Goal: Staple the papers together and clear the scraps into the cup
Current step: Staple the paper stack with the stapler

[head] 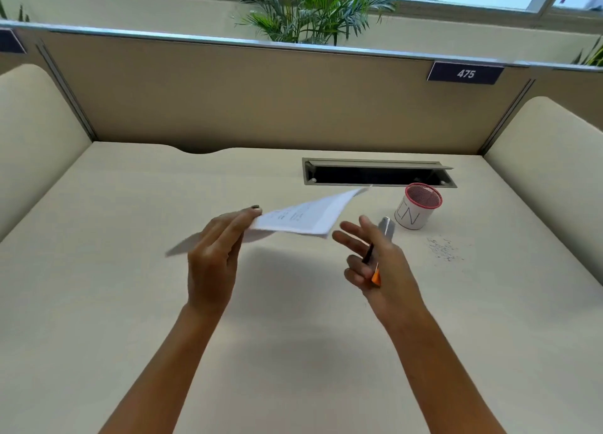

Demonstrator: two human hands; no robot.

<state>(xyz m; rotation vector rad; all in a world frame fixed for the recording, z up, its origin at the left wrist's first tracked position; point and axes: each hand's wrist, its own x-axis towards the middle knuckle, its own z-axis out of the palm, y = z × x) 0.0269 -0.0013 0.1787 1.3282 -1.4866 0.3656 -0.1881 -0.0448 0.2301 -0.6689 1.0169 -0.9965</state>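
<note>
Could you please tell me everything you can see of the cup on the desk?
The cup is a small round holder standing upright on the cream desk, just in front of the open cable slot. Its rim and inside look like pink wire mesh, and a white wrap with dark, thin-lined letters covers its outer wall. Nothing can be seen inside it. Neither hand touches it; the right hand, holding a stapler, is nearest. Small scraps lie on the desk just in front of it.

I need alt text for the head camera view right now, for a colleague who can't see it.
Above a pale desk, the left hand holds a stack of papers in the air while the right hand grips a stapler. A pink-rimmed mesh cup stands to the right, with small scraps scattered on the desk near it.
</note>
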